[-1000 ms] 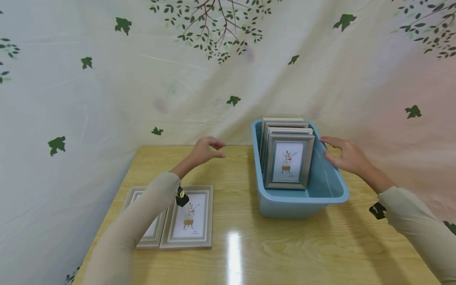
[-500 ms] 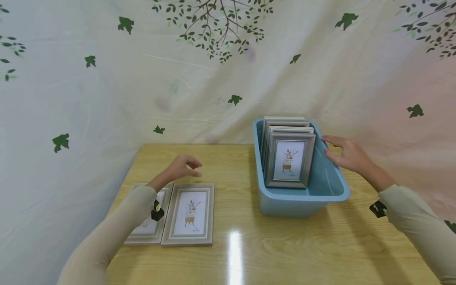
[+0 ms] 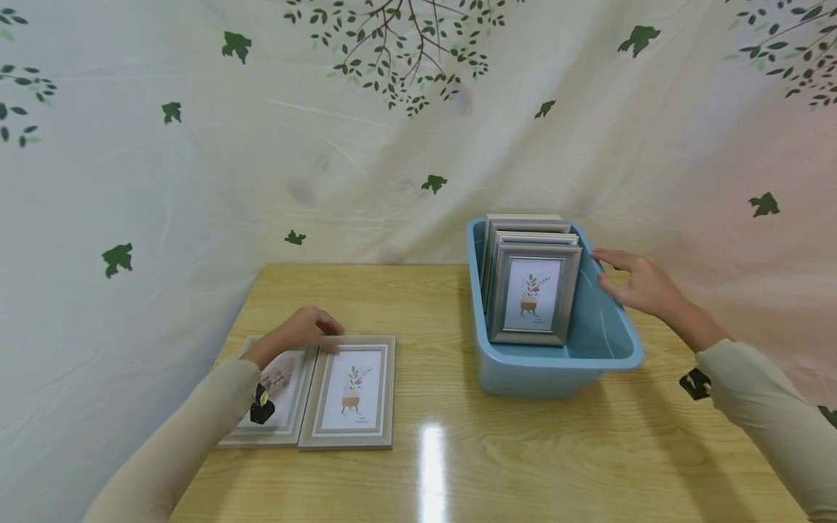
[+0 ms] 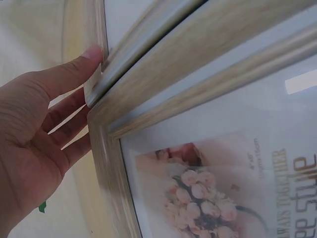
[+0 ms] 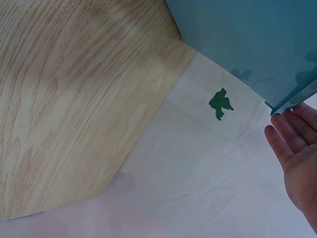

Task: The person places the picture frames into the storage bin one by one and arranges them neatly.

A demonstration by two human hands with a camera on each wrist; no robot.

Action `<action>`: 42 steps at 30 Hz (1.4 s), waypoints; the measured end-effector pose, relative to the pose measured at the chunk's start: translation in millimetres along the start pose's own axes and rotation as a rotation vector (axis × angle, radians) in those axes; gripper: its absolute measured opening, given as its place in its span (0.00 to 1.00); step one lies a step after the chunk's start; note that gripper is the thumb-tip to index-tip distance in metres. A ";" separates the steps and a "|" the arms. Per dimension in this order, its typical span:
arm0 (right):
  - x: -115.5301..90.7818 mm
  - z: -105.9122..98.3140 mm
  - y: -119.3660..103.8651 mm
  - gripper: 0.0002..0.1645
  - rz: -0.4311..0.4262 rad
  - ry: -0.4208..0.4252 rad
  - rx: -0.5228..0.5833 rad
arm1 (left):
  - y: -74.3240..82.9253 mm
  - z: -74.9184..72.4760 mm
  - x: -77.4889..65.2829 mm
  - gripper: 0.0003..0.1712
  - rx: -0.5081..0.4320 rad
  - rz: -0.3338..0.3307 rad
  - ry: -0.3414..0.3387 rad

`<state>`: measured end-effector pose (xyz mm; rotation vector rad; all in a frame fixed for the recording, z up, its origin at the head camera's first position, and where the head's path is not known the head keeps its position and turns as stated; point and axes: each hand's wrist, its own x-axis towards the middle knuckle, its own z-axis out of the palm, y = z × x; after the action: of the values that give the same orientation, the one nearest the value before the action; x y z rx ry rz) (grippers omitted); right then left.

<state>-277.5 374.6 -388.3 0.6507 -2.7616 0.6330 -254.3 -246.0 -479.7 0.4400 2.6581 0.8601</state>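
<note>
Two light wood-toned picture frames lie side by side at the table's left. The right one, a potted-plant picture frame [image 3: 349, 392], has my left hand [image 3: 304, 327] at its top edge. In the left wrist view, the thumb [image 4: 81, 69] rests on its face, with the other fingers reaching round the far edge. Under my left forearm lies the flower-picture frame [image 4: 198, 198], partly covered. My right hand [image 3: 644, 287] touches the right rim of a blue plastic bin [image 3: 543, 378] with fairly straight fingers. Several picture frames [image 3: 532, 290] stand upright inside the bin's left part.
The wooden table [image 3: 425, 312] reaches back to a pale curtain [image 3: 366, 181] printed with green leaves and branches. Light reflects off the tabletop between the flat frames and the bin.
My left hand has moved left and toward me, from above the table's middle down onto the top edge of the plant picture frame. The right hand stays at the bin rim.
</note>
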 end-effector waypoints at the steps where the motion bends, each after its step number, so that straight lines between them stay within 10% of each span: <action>1: -0.1 0.1 0.6 0.30 -0.006 0.003 -0.001 | -0.4 -0.4 -0.6 0.18 0.003 -0.002 -0.004; 42: -6.9 1.1 1.2 0.29 -0.037 0.037 -0.034 | 9.4 3.7 2.8 0.20 0.035 0.044 0.051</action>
<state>-272.2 377.6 -391.8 0.6743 -2.7130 0.5826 -253.6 -235.8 -477.5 0.4928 2.7230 0.8491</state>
